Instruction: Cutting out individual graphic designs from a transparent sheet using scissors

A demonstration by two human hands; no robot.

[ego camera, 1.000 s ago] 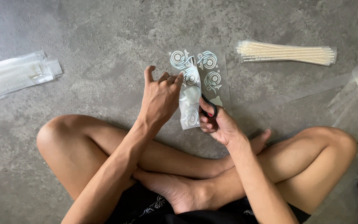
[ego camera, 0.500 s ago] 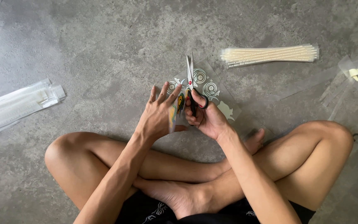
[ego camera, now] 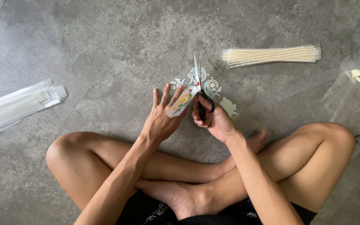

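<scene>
Grey concrete floor (ego camera: 105, 50) filled the whole head view. Person sat cross-legged on it, bare knees out to both sides, both forearms reaching forward to the middle.

Off to the left edge lay a stack of clear plastic sleeves (ego camera: 17, 106), flat, well apart from the hands. Upper right, a bundle of pale thin sticks (ego camera: 271, 55) in a clear wrapper, lying roughly level, near but not touching the work. Far right, loose clear film scraps with a small yellowish piece (ego camera: 357, 74) on them.

Centre: clear printed plastic sheet (ego camera: 217, 89) with white swirl patterns, lying partly on the floor just ahead of the hands. Left hand (ego camera: 163, 121) had fingers spread and mostly straight, pinching a small printed packet (ego camera: 181, 103) (yellow and green mark on it) between thumb and fingers, tilted. Right hand (ego camera: 213, 121) was closed round the black handles of scissors (ego camera: 197, 81), blades pointing up and away, close together, over the sheet right beside the packet. Couldn't tell whether the blades actually touched the packet edge.
</scene>
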